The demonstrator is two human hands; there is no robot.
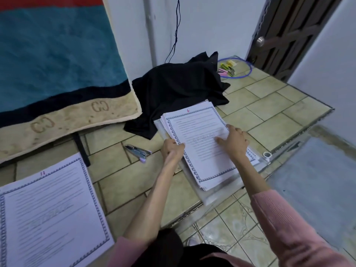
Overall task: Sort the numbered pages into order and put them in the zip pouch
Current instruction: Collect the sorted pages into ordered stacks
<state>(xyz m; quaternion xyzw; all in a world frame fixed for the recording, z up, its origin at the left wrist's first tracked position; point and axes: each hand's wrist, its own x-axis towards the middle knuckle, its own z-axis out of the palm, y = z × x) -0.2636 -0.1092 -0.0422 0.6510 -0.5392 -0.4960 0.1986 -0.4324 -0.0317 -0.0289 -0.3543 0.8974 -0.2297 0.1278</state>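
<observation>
The stack [200,145] of bordered pages lies on the tiled floor [269,112], its top sheet marked 6 in red at the head. Under it lies the clear pouch [217,191], whose edge shows along the stack's near and right sides. My left hand [172,149] is at the stack's left edge, fingers curled round it, the grip closed on the pages there. My right hand [234,141] lies on top of the stack near its right edge, fingers fairly straight and pressing down on the top sheet, holding nothing in a pinch.

Just right of the stack, past my right wrist, a small tape roll [267,155] sits on the floor. Left of the stack, near my left hand, lies a stapler [137,150]. Behind the stack a black cloth [179,87] is heaped against the wall. Well to the left of the stack and nearer to me, a single page [50,214] marked 11 lies flat. Beyond the stapler, a blue and beige rug [57,64] leans up, its lower border bearing letter marks.
</observation>
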